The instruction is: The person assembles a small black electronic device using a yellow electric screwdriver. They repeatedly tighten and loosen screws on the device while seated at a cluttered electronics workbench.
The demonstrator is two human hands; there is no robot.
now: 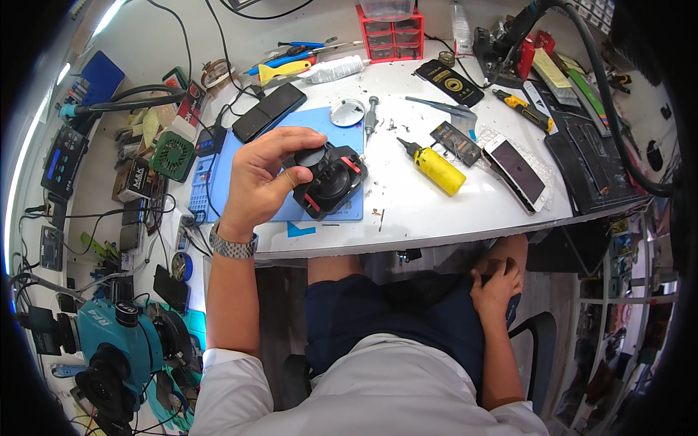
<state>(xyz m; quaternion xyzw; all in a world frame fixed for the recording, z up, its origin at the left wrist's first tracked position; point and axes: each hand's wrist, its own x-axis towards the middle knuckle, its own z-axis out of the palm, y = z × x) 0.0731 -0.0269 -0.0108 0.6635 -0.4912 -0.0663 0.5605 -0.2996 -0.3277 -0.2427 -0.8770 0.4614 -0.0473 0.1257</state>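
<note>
My left hand [273,171], with a metal-link watch on the wrist, is closed on a black device with red strips and round black discs [331,182]. Thumb and fingers grip its upper disc; its exact kind is unclear. The device is over a blue work mat [291,200] at the table's left part. Beyond it are a round metal lid or dish [347,112] and a slim grey screwdriver [371,116]. My right hand [499,289] rests on my right thigh near the knee, its fingers loosely bent and apart, holding nothing.
A yellow bottle [439,171], a white-fronted phone [518,171] and tweezers [440,106] lie right of the mat. A black phone [270,111] lies at its far left. Behind stands a red drawer box [392,36]. A teal microscope [120,330] stands lower left.
</note>
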